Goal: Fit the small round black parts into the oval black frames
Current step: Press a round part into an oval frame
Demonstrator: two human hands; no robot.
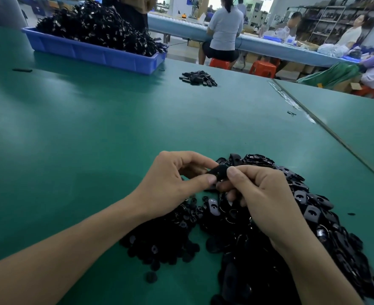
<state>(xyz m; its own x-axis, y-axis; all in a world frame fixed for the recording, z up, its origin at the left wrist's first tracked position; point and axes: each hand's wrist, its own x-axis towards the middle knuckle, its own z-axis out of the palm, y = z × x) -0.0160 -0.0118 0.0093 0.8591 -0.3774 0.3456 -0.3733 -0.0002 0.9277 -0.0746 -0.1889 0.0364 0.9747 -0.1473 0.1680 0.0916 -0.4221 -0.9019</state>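
On the green table [93, 133], an oval frame [218, 172] is pinched by the left hand [170, 183] and right hand [263, 194] above the large pile [313, 216]; the small heap [198, 78] beyond seems finished.

this is a factory floor, a workshop for hand assembly of small parts. a long work table [93, 128] covered in green matting carries loose heaps of identical pieces: oval black frames [313, 216] piled at the near edge, small round black parts [159, 245] just beside them, and a smaller heap [198, 78] well apart, further along. a blue plastic bin [89, 53] is stacked above its rim with black strap-like goods. behind, other workers [225, 29] sit on orange stools [263, 68] at a second long bench [258, 44] with a pale blue top, and metal shelving [335, 20] loaded with stock lines the back wall.
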